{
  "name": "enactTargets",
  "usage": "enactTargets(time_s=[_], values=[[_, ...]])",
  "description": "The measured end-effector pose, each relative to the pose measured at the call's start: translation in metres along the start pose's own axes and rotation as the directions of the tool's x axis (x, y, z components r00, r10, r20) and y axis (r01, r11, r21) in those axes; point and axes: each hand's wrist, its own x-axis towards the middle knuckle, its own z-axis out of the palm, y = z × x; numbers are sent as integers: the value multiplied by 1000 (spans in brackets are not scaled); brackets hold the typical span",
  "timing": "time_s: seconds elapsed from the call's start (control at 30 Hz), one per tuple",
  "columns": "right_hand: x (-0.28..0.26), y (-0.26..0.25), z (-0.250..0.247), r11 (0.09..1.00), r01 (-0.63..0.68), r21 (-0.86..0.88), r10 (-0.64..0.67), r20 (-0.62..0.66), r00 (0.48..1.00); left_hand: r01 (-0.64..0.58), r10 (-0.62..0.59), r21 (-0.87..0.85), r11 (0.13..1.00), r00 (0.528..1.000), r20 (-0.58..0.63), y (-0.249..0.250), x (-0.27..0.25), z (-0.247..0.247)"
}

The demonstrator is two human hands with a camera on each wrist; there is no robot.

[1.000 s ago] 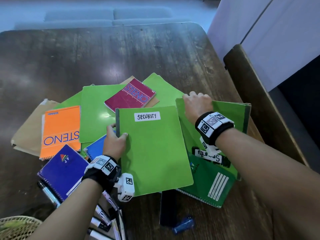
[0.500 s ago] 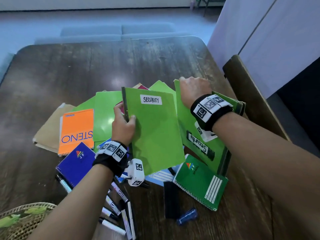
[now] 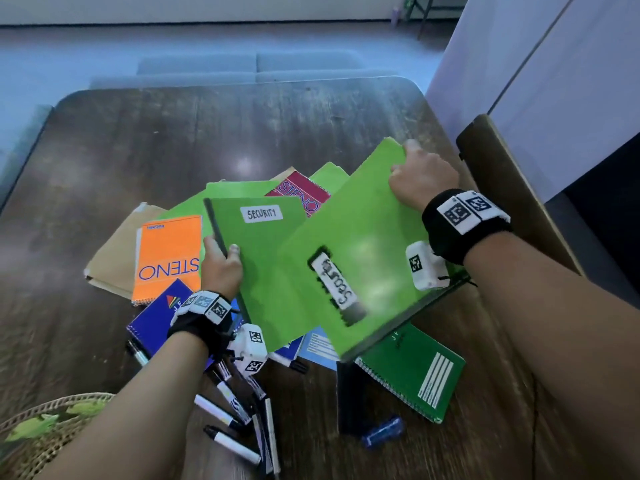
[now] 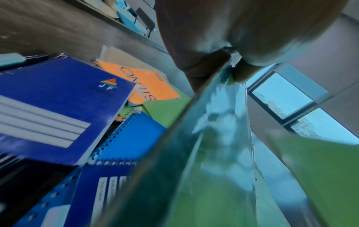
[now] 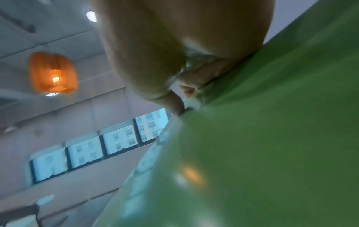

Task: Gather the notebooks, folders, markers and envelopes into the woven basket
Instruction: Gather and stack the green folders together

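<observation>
With the left hand (image 3: 221, 268) gripping one green folder (image 3: 266, 271) by its spine and the right hand (image 3: 420, 180) gripping another (image 3: 360, 247) by its far edge above the pile, these thin, likely slippery covers should be held by their stiff edges.

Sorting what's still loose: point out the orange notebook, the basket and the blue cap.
orange notebook (image 3: 169, 251), head view, middle of its cover
basket (image 3: 52, 408), head view, woven rim
blue cap (image 3: 383, 432), head view, its middle

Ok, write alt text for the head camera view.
Two hands lift green folders off a pile of notebooks on a dark wooden table: the left hand grips one labelled SECURITY, the right hand grips another, tilted. Markers lie nearer, and a woven basket sits bottom left.
</observation>
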Motion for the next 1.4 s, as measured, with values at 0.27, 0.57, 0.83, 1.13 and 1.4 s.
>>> enactTargets(time_s=[0.27,0.57,0.83,1.13,1.4], values=[[-15,38,78,738,-456,498,416,197,888,212,-209,-8,977,968,136,-40,-10,8],[-51,47,189,753,-611,244,443,498,745,448,-394,-230,864,886,245,-83,-19,24],[-50,53,212,942,-315,-117,334,429,839,411,-318,-402,818,906,279,-83,3,11],[-6,56,212,732,-329,597,-20,502,865,401,-279,-356,844,895,347,-49,41,39],[-20,114,228,520,-497,695,108,524,845,487,-328,-296,822,829,453,-33,56,105]])
